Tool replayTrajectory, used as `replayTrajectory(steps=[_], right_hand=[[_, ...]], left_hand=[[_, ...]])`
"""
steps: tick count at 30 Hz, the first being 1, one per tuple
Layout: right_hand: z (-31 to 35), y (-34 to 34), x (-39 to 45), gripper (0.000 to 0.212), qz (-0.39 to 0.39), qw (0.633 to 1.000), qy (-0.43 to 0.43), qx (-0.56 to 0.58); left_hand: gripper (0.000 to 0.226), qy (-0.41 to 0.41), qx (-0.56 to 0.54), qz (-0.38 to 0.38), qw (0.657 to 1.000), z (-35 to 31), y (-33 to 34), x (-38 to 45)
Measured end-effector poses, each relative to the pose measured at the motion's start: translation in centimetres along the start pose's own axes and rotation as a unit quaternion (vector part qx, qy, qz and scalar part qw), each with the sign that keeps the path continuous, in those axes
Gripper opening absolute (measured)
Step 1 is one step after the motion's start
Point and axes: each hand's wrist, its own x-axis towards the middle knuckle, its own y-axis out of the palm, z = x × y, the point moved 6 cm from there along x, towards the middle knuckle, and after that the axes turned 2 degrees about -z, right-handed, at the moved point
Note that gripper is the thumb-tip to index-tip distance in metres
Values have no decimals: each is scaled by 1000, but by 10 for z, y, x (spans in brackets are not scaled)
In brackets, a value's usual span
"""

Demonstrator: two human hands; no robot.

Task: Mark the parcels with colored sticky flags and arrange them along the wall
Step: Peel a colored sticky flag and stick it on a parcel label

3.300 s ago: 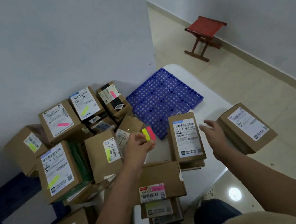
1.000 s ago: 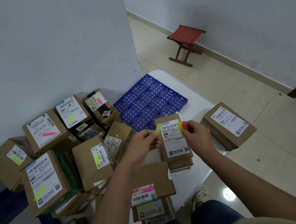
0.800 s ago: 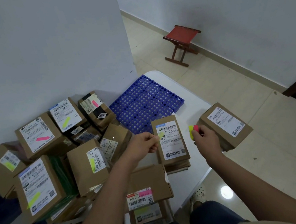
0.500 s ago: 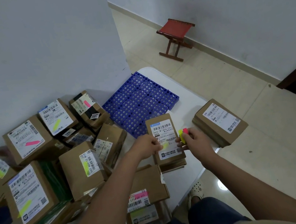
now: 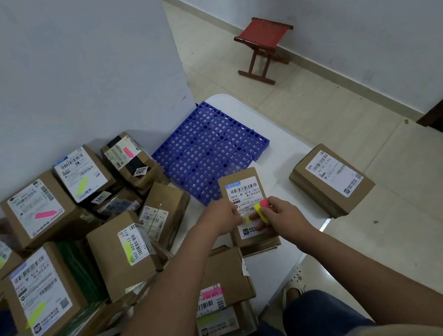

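Observation:
A brown parcel [image 5: 242, 190] with a white label lies on top of a short stack on the white table [image 5: 280, 144]. My left hand [image 5: 222, 215] holds a yellow sticky flag [image 5: 247, 219] against that label with curled fingertips. Just to its right, my right hand [image 5: 281, 213] pinches the pad of yellow and pink flags [image 5: 261, 210] over the same label. A second unflagged parcel [image 5: 332, 179] sits at the table's right edge. A heap of flagged parcels [image 5: 41, 208] leans against the wall on the left.
A blue perforated plastic mat [image 5: 205, 147] lies on the table behind the parcel. More flagged parcels [image 5: 223, 280] are stacked near my knees. A red folding stool [image 5: 263, 36] stands on the tiled floor by the far wall. My sandalled foot [image 5: 291, 287] shows below the table edge.
The flag pad passed from my left hand to my right. My left hand peeled off a yellow flag and brought it down onto the middle parcel's label; both hands closed in over it.

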Motion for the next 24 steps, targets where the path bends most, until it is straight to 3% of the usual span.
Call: replayTrajectory(steps=[7, 10, 13, 16, 20, 24], right_hand=[[-1, -1, 1, 17, -3, 1000, 15, 11], [-3, -3, 2, 19, 8, 998, 35, 45], [-1, -10, 3, 21, 2, 990, 56, 131], [5, -15, 6, 19, 2, 972, 61, 226], [20, -27, 5, 18, -31, 967, 28, 252], [21, -44, 4, 15, -45, 969, 7, 243]], left_hand=[[26, -6, 91, -20, 996, -1, -5, -6], [28, -30, 89, -76, 993, 6, -21, -10], [29, -9, -100, -113, 988, 2, -32, -17], [32, 3, -322, -41, 946, -24, -23, -28], [33, 14, -391, -3, 920, -49, -12, -26], [14, 5, -452, -11, 892, -58, -12, -19]])
